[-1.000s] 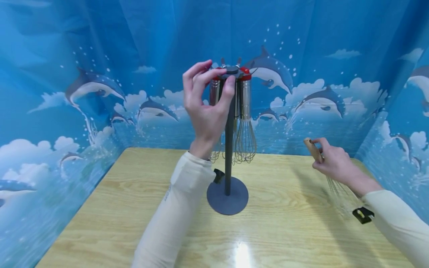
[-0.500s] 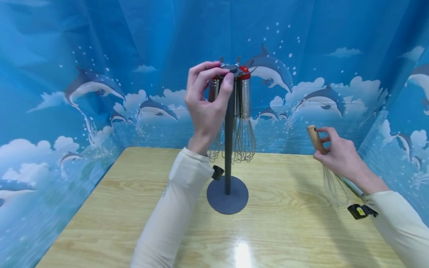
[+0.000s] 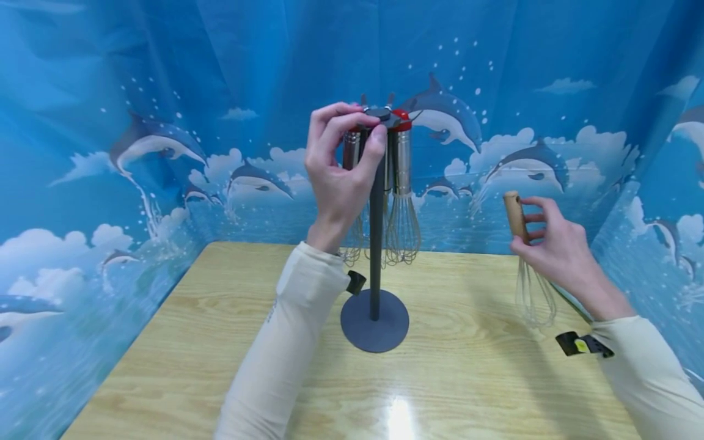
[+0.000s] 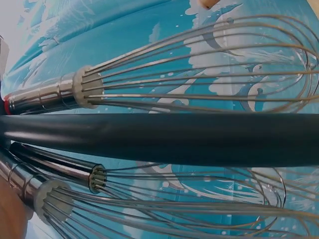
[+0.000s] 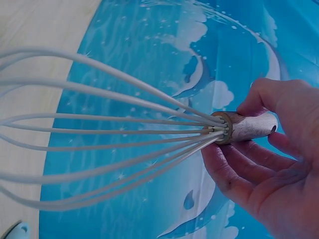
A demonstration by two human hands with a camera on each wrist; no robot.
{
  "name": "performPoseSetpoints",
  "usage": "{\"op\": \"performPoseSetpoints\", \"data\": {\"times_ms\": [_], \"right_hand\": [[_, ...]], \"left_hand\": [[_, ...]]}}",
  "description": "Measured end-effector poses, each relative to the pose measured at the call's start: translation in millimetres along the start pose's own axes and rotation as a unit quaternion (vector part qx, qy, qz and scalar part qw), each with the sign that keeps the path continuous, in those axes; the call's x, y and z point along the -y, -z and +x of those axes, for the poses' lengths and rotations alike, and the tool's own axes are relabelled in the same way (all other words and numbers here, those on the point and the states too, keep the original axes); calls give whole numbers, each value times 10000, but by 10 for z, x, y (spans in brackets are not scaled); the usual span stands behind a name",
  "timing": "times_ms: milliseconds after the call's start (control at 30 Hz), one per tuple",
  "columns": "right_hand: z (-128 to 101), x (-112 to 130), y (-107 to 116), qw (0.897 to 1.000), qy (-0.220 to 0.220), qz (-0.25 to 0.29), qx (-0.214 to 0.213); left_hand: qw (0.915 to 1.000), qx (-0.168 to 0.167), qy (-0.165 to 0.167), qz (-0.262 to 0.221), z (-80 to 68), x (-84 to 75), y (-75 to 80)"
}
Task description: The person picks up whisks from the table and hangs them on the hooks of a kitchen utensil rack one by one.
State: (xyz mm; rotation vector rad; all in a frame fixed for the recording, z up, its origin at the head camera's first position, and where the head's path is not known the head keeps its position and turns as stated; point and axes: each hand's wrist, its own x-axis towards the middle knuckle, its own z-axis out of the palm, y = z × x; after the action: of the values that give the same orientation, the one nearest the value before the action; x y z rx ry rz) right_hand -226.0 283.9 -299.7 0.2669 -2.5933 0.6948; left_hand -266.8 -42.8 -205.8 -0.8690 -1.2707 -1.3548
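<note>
Centre of head view: dark grey metal utensil stand with round flat base (image 3: 374,319), upright on light wooden table (image 3: 451,379); pole crossing left wrist view as a dark horizontal bar (image 4: 159,139).

Top of stand, upper centre: small dark round cap (image 3: 377,113) with several steel-handled wire whisks (image 3: 402,195) hanging beneath, one with a red end; wire loops down, clear of the table. Same whisks close up in left wrist view (image 4: 199,64), above and below the pole.

Left hand (image 3: 339,174), upper centre of head view: raised beside the stand's top, fingers curled, thumb and fingertips pinching at the cap and rack head. Cream sleeve running down to lower centre.

Right hand (image 3: 552,244), right of centre: grasping wooden-handled wire whisk (image 3: 519,244) by the handle, fingers loosely wrapped, thumb behind. Handle up, slightly tilted; wire loops hanging just above the table at right, well apart from the stand. Right wrist view: handle end (image 5: 246,127) held in curled fingers (image 5: 259,164), pale wires fanning to the left of frame.

Surround: blue cloth backdrop printed with dolphins and clouds (image 3: 165,140) on three sides. Small black clip with yellow mark (image 3: 577,345) at the right cuff.
</note>
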Motion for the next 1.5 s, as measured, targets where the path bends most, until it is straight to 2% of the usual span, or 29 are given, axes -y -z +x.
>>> {"op": "performPoseSetpoints", "data": {"times_ms": [367, 867, 1500], "right_hand": [[16, 151, 14, 9987, 159, 232, -425], [-15, 321, 59, 9968, 128, 471, -640], [-5, 602, 63, 9887, 551, 951, -1024]], "left_hand": [[10000, 6, -72, -10, -7, -13, -17], [9999, 11, -136, 44, -7, -26, -10], [9994, -23, -262, 220, -8, -53, -26]]}}
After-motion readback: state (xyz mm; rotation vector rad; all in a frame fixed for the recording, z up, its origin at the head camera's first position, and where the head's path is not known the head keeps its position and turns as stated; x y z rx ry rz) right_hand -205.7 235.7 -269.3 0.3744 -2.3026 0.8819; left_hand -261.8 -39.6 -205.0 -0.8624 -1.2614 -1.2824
